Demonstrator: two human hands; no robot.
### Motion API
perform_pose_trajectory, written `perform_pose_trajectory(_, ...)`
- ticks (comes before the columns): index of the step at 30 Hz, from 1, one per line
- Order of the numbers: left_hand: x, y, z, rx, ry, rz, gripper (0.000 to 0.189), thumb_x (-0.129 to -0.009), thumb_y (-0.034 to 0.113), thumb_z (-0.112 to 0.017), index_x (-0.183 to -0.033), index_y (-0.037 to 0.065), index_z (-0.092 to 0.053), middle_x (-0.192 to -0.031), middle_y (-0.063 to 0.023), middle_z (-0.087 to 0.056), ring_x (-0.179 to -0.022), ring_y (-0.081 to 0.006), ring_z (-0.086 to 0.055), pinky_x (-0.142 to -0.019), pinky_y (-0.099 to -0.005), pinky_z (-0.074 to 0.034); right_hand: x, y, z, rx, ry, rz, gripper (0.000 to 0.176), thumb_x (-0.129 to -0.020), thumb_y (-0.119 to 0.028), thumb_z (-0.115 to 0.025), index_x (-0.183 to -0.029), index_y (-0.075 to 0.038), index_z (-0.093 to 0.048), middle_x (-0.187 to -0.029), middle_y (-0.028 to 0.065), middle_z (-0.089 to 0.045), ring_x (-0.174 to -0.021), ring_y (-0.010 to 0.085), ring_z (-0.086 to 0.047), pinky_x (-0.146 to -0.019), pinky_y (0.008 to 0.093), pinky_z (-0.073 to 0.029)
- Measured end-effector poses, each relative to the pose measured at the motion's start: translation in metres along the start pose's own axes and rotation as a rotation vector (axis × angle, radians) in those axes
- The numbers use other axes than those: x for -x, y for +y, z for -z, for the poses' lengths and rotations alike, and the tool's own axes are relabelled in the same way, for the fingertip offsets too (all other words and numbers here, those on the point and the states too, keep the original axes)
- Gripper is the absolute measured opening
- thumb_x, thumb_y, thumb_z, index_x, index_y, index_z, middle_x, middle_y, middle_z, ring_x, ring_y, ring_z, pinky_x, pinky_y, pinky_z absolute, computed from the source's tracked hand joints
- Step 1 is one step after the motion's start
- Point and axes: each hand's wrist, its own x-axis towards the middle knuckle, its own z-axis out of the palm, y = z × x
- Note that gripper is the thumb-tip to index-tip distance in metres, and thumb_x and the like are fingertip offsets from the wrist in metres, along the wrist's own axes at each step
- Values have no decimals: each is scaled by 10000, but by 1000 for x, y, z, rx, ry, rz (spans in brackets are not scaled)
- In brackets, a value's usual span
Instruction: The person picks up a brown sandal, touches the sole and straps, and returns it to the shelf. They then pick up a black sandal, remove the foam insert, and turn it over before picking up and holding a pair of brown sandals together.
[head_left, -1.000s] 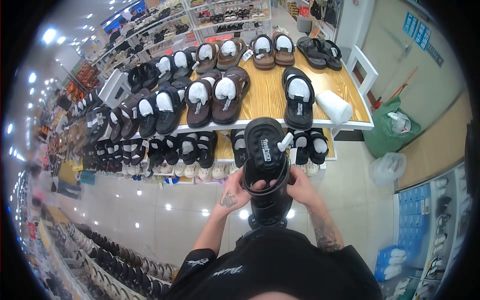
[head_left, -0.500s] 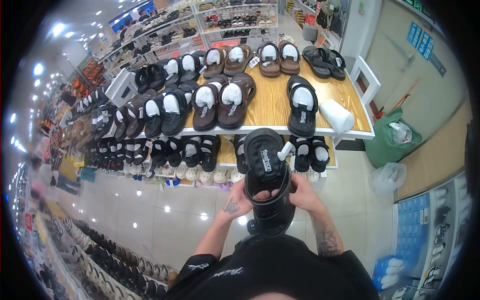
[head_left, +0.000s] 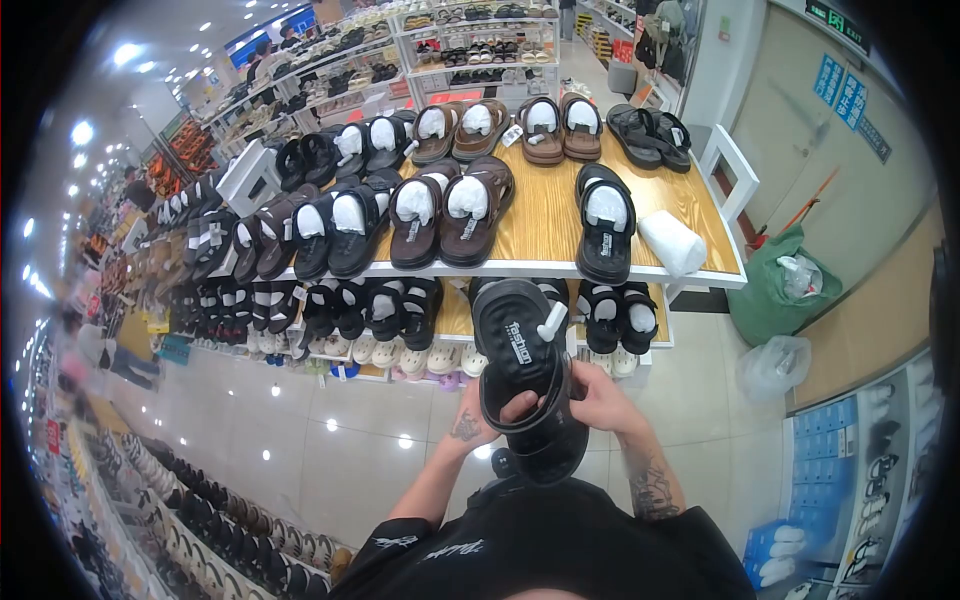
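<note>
A black sandal [head_left: 508,325] with "fashion" lettering on its insole is held in front of my chest, heel end away from me. My left hand [head_left: 478,412] grips its left side, with fingers partly inside the strap opening. On the right side my right hand [head_left: 598,398] is closed around the strap, thumb on the outside. A small white tag [head_left: 551,322] sticks out from the sandal's right edge. Beyond it, a matching single black sandal [head_left: 605,225] stuffed with white paper rests on the wooden display table [head_left: 545,215]. Beside that lies a white wad of wrapping [head_left: 672,243].
Brown sandals [head_left: 477,210] and several black pairs line the table. Black sandals [head_left: 620,318] stand on a lower shelf. To the right are a green sack [head_left: 785,280], a clear plastic bag [head_left: 777,367] and blue shoeboxes [head_left: 825,455]. A shoe rack [head_left: 220,520] runs along the lower left.
The held sandal has tilted and moved slightly down and left. My right hand has shifted a little down and left along it, and more fingers show inside the strap.
</note>
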Motion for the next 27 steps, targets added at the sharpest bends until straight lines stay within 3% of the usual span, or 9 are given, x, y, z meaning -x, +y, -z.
perform_pose_trajectory(3,0,-7,-2,72,49,5,376,-890,217,-738,-1178,-10,-658,-1056,-102,-729,-978,-181,-676,-873,-331,-525,2,-2,-4,-72,17,46,392,-898,-65,-700,-1253,49,-578,-1134,51,-660,-977,83,-596,-872,269,-501)
perform_pose_trajectory(5,-2,2,-5,215,159,-73,347,-901,211,-711,-1159,-18,-668,-1050,-102,-733,-971,-181,-682,-869,-328,-527,8,-13,-4,-326,19,-71,590,-907,-151,-722,-1405,51,-481,-1323,106,-593,-1222,148,-545,-1046,313,-431)
perform_pose_trajectory(9,-5,-19,4,25,352,-176,290,-925,160,-658,-1145,-28,-672,-1035,-88,-733,-929,-175,-685,-862,-323,-528,25,-3,-13,-448,-77,49,734,-894,-178,-736,-1488,50,-371,-1399,122,-545,-1293,171,-510,-1091,333,-404)
perform_pose_trajectory(11,-6,-16,0,40,366,-203,276,-930,143,-651,-1146,-27,-672,-1042,-86,-730,-933,-174,-684,-862,-320,-527,28,-2,-27,-396,-3,137,756,-899,-83,-714,-1524,52,-311,-1440,112,-496,-1326,184,-481,-1117,335,-381)
perform_pose_trajectory(18,-21,-5,-12,117,397,-213,256,-927,86,-677,-1158,-23,-666,-1054,-78,-726,-936,-160,-683,-852,-308,-529,17,4,-43,-347,271,143,596,-888,-81,-723,-1401,48,-447,-1306,109,-584,-1215,151,-552,-1060,309,-417)
perform_pose_trajectory(27,-23,-13,-13,163,452,-153,254,-901,81,-721,-1131,-16,-677,-1032,-83,-737,-923,-158,-688,-828,-307,-537,14,11,-48,-261,349,160,616,-878,-39,-723,-1416,55,-437,-1319,96,-597,-1224,153,-556,-1071,306,-411)
